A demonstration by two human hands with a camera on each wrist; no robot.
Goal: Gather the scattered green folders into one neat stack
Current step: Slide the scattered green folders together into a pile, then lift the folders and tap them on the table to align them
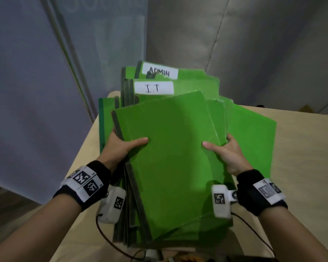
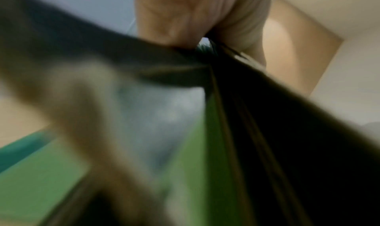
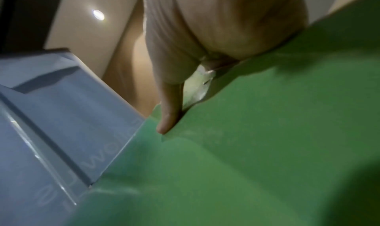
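Observation:
A fanned bundle of green folders [image 1: 170, 159] is held above the beige table [image 1: 299, 167] in the head view. My left hand [image 1: 121, 146] grips its left, spine side, thumb on the top cover and fingers hidden beneath. My right hand [image 1: 225, 154] grips the right edge the same way. Folders labelled "I.T" [image 1: 153, 87] and "ADMIN" [image 1: 160, 71] stick out at the far end. In the blurred left wrist view the dark spines [image 2: 246, 115] run past my left hand [image 2: 185, 26]. In the right wrist view a thumb of my right hand [image 3: 170, 106] presses the green cover [image 3: 246, 148].
A darker green folder [image 1: 102, 121] lies on the table at the left under the bundle. A grey-blue panel [image 1: 36, 91] stands left of the table, and a pale wall rises behind. Cables [image 1: 110, 241] hang from the wrist cameras near the table's front edge.

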